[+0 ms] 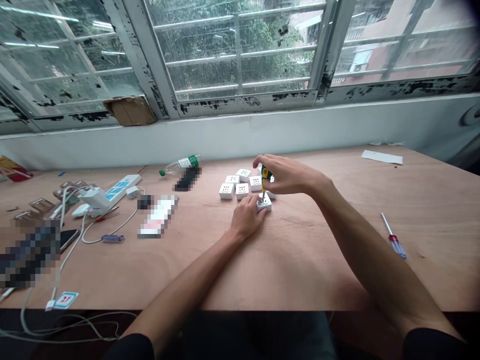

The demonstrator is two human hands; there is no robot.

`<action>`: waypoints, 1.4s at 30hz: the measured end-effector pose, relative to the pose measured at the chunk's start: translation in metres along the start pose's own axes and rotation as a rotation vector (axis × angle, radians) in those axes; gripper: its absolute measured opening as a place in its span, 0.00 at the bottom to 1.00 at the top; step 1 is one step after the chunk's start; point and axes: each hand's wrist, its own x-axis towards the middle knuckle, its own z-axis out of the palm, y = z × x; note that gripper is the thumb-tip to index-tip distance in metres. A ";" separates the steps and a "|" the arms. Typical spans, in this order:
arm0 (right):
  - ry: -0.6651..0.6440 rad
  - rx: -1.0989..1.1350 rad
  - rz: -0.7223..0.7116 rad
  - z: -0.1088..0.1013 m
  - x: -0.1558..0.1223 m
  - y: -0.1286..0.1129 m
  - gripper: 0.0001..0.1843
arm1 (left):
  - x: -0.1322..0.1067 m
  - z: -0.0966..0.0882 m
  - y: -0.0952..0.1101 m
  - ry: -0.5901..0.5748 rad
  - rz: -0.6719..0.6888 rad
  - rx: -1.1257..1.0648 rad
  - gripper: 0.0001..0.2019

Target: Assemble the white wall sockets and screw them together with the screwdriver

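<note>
My right hand (pixel 287 176) is closed around a screwdriver with a green and yellow handle (pixel 266 173), held upright with its tip down on a small white socket cube (pixel 264 202). My left hand (pixel 247 216) is closed on that cube, pinning it to the wooden table (pixel 300 250). Just behind it lie several more white socket cubes (pixel 237 186) in a loose cluster.
A red-handled screwdriver (pixel 393 242) lies to the right. On the left are a white power strip (pixel 114 190), chargers and cables (pixel 90 220), a small purple tool (pixel 112 238) and a lying plastic bottle (pixel 181 164). A sheet of paper (pixel 381 157) rests far right, below the window wall.
</note>
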 end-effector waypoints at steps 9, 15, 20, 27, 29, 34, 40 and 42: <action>0.025 -0.004 0.006 0.000 0.001 0.000 0.23 | 0.000 -0.002 0.002 -0.006 -0.011 0.002 0.12; 0.038 -0.014 0.017 0.001 0.002 0.002 0.21 | 0.001 -0.005 0.006 -0.019 -0.023 0.000 0.12; 0.041 -0.036 0.009 0.000 0.001 0.001 0.17 | 0.001 -0.005 0.005 -0.015 -0.025 -0.006 0.12; 0.037 -0.027 -0.033 0.000 0.001 0.001 0.17 | 0.001 -0.002 0.003 -0.005 -0.008 -0.008 0.12; 0.035 -0.023 -0.027 0.000 0.002 0.001 0.17 | 0.001 -0.002 0.003 -0.005 -0.011 -0.010 0.12; 0.025 -0.026 -0.001 -0.001 0.002 0.001 0.17 | 0.001 -0.002 0.003 -0.002 -0.014 -0.015 0.13; 0.028 -0.037 0.020 -0.001 0.002 0.001 0.17 | 0.001 -0.003 0.004 -0.008 -0.026 -0.017 0.13; 0.029 -0.023 0.012 -0.001 0.001 0.001 0.17 | 0.001 -0.004 0.005 -0.012 -0.028 -0.016 0.12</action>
